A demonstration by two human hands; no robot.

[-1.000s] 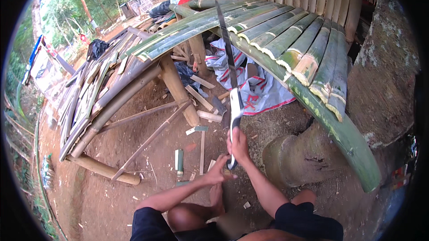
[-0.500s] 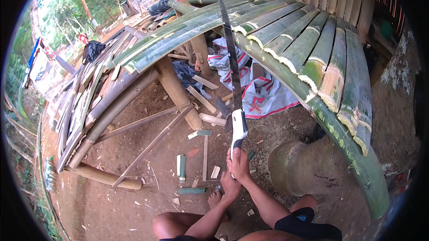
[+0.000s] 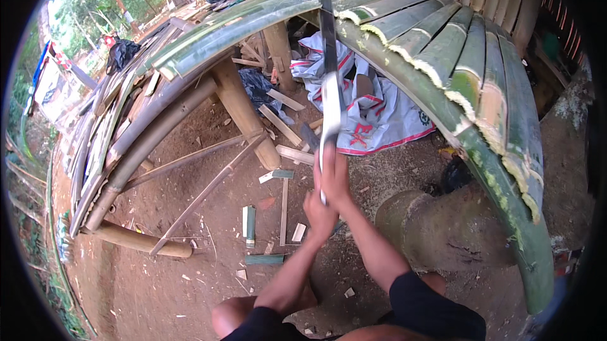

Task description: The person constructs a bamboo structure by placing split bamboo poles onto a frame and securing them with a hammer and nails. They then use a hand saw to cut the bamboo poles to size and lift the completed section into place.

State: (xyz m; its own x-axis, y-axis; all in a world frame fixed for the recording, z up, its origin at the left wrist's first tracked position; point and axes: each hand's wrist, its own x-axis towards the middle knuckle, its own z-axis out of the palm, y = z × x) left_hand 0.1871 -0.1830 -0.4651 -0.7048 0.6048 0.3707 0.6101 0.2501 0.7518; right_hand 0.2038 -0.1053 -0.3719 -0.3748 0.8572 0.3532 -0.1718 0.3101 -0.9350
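Observation:
A hand saw with a white-and-black handle point(image 3: 331, 104) points straight away from me. My right hand point(image 3: 336, 180) is wrapped round the handle. My left hand point(image 3: 320, 212) closes round its rear end, just behind and against the right. The long dark blade point(image 3: 328, 37) meets the edge of the split green bamboo slats point(image 3: 253, 28), between their uncut overhang on the left and the pale, rough cut ends on the right. Under those cut ends runs a thick green bamboo pole point(image 3: 499, 195). The far tip of the blade goes out at the upper edge.
Bamboo legs point(image 3: 243, 113) and thin braces point(image 3: 205, 199) stand left of me. White-and-red sacks point(image 3: 379, 120) lie beneath the slats. Bamboo offcuts point(image 3: 251, 224) are scattered on the dirt ground. At right lies a thick stump-like piece point(image 3: 442, 227); slats and sticks point(image 3: 107, 132) are piled at left.
The saw and both hands have moved forward, away from me. The handle is now closer to the slats, with the blade reaching farther past their edge. My view has tilted slightly.

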